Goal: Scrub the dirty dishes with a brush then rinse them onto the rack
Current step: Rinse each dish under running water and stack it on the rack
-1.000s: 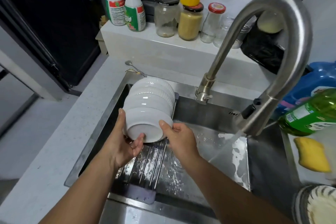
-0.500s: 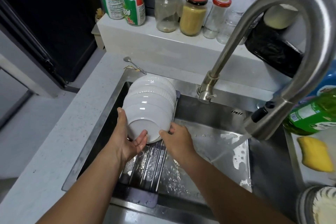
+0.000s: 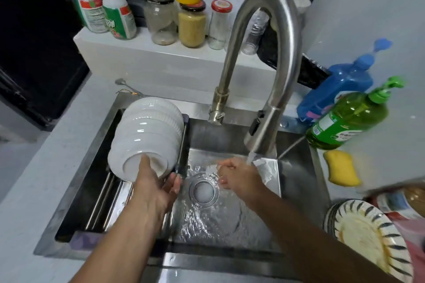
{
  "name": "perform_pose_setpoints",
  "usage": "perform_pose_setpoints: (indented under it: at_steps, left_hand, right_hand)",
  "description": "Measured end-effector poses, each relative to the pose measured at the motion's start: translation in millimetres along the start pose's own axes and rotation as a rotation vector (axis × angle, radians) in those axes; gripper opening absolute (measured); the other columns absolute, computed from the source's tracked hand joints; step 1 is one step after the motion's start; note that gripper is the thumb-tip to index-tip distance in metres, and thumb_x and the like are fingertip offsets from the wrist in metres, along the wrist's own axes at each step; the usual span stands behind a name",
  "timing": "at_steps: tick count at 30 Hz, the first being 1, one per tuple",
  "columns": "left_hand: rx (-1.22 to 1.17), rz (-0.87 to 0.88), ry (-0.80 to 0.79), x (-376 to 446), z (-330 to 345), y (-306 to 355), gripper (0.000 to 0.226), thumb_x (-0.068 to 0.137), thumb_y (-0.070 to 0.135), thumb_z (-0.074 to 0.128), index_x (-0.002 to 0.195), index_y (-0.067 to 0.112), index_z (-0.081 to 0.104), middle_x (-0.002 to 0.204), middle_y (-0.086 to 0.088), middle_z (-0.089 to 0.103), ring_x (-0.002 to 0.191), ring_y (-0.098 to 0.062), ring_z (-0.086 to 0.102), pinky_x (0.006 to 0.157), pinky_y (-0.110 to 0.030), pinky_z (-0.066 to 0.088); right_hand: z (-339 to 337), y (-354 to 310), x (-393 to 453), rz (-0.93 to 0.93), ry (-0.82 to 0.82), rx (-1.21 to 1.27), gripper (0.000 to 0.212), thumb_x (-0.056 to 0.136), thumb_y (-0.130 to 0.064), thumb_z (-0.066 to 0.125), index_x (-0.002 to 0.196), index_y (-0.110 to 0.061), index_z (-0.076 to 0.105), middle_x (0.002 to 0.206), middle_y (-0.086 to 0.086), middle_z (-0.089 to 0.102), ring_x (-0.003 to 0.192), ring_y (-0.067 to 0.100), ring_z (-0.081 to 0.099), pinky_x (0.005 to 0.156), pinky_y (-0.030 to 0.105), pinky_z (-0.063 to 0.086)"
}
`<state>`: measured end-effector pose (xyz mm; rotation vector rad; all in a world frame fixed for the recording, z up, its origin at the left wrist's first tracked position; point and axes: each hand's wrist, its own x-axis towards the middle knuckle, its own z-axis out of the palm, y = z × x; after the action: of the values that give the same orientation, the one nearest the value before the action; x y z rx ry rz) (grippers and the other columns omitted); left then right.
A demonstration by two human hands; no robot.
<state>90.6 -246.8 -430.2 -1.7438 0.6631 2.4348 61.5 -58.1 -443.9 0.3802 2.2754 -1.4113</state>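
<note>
Jars [image 3: 192, 23] and spray bottles [image 3: 104, 4] line the ledge [image 3: 142, 57] behind the sink.

Glossy white ceramic bowls [image 3: 147, 135], wet brushed-steel sink [image 3: 296, 167], shiny metal tap [image 3: 271, 30]

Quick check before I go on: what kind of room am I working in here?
Most likely a home kitchen: a steel sink with a running faucet, white bowls on a rack over it, and dish soap alongside.
</note>
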Motion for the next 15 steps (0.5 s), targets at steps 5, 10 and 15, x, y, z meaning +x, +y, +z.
perform_pose_setpoints:
  at_steps: [5, 10, 15]
  left_hand:
    - [0.2, -0.001, -0.114, -5.9, 24.7, -59.2, 0.027, 0.103, 0.04, 0.052, 0.104, 0.013, 0.057, 0.092, -0.01, 0.056, 0.074, -0.016, 0.059, 0.05, -0.023, 0.057]
    - [0.412, -0.117, -0.231, -20.1, 44.7, -127.0, 0.015, 0.107, 0.011, 0.043, 0.101, 0.011, 0.057, 0.077, -0.007, 0.06, 0.064, -0.018, 0.063, 0.046, -0.021, 0.053]
    - [0.599, -0.118, -0.339, -33.3, 63.9, -191.7, 0.024, 0.103, -0.002, 0.04, 0.105, 0.016, 0.055, 0.068, -0.007, 0.06, 0.051, -0.015, 0.059, 0.039, -0.019, 0.046]
  right_hand:
    - [-56.8, 9.0, -10.8, -0.054, -0.001, -0.256, 0.015, 0.096, -0.014, 0.058, 0.09, -0.012, 0.071, 0.081, 0.002, 0.064, 0.076, 0.019, 0.058, 0.069, 0.028, 0.048]
    - [-116.6, 19.9, -20.9, -0.153, 0.024, -0.457, 0.021, 0.094, 0.0, 0.053, 0.096, 0.0, 0.073, 0.087, 0.011, 0.065, 0.087, 0.033, 0.066, 0.072, 0.032, 0.049]
    - [-167.5, 41.7, -35.7, -0.14, 0.148, -0.388, 0.019, 0.094, -0.008, 0.059, 0.099, -0.004, 0.077, 0.097, 0.013, 0.075, 0.091, 0.028, 0.07, 0.082, 0.042, 0.058]
